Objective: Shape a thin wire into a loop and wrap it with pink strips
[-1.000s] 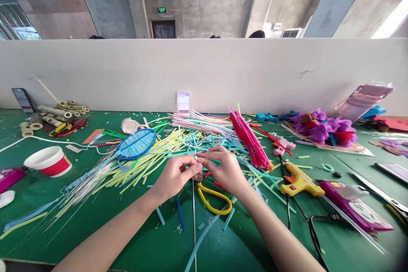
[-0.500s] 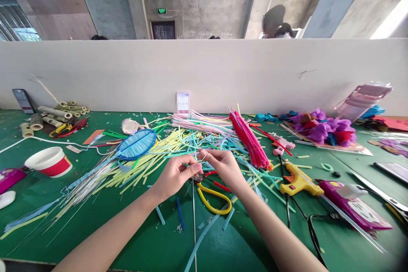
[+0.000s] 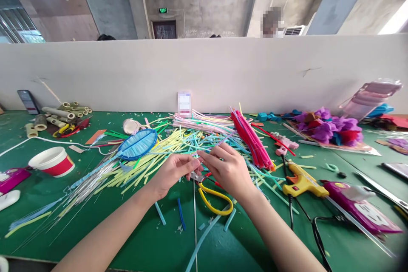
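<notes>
My left hand (image 3: 172,175) is closed in a pinch, thumb against curled fingers. The fingertips of my right hand (image 3: 228,171) meet it, also pinched, with its back turned up. What lies between the fingertips is too small and hidden to make out. Just below them a cutting tool with a yellow loop handle (image 3: 216,211) lies on the green table; its metal jaws (image 3: 195,177) and a red part show between my hands. A light-blue strip (image 3: 204,238) and a thin metal rod (image 3: 195,214) run toward me. Beyond my fingers, loose yellow strips (image 3: 156,157) are heaped.
An oval blue fan-like piece (image 3: 137,144) rests on the heap, left. A pink-red bundle of stems (image 3: 251,140) lies right of centre. Farther right are a yellow glue gun (image 3: 304,180), a magenta power strip (image 3: 360,210) and purple petals (image 3: 328,125). A paper cup (image 3: 52,161) stands left.
My right hand has turned so its back faces up, with its fingers reaching over toward the left. My left hand stays nearly in place. The view shifts slightly.
</notes>
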Available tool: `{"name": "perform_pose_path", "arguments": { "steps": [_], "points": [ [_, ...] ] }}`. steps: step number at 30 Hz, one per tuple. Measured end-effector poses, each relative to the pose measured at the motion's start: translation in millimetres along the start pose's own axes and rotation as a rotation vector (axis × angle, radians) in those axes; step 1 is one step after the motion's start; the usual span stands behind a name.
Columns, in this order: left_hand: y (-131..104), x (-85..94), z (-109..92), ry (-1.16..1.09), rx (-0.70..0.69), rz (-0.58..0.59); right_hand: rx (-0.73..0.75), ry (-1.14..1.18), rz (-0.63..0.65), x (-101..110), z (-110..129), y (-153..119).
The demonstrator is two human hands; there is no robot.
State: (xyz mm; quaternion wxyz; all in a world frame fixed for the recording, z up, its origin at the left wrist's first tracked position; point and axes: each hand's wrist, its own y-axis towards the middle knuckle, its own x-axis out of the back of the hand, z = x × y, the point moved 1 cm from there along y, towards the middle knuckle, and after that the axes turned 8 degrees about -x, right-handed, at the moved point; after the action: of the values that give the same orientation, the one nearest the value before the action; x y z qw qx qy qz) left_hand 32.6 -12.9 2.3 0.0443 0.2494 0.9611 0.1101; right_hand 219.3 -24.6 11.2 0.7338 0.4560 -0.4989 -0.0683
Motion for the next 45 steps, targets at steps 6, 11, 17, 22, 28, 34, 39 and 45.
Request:
{"name": "perform_pose_path", "arguments": {
  "steps": [6, 11, 17, 22, 28, 34, 39, 45],
  "points": [
    [0, -2.7, -3, 0.008, -0.017, -0.075, -0.112, 0.042, 0.007, 1, 5, 0],
    [-1, -3.5, -4, 0.019, -0.069, -0.08, -0.337, 0.271, 0.045, -3, 6, 0],
    [-1, -0.5, -5, 0.093, -0.17, -0.001, -0.632, 0.542, 0.151, -9, 2, 2],
    [-2, 4.3, -8, 0.211, -0.184, 0.043, -0.51, 0.368, 0.065, -12, 3, -2],
    [-2, -2.8, -7, 0.123, -0.104, 0.035, -0.137, -0.056, -0.043, -5, 7, -5],
    [-2, -7.1, -1, 0.11, -0.059, 0.021, -0.205, 0.074, -0.033, -10, 5, -7],
    [0, 1.4, 4, 0.194, -0.1, -0.029, -0.421, 0.21, 0.038, -22, -3, -6],
    [13, 28.8, 18, 0.526, -0.105, -0.208, -0.64, 0.166, 0.209, -23, -16, -6]
  ]
}}
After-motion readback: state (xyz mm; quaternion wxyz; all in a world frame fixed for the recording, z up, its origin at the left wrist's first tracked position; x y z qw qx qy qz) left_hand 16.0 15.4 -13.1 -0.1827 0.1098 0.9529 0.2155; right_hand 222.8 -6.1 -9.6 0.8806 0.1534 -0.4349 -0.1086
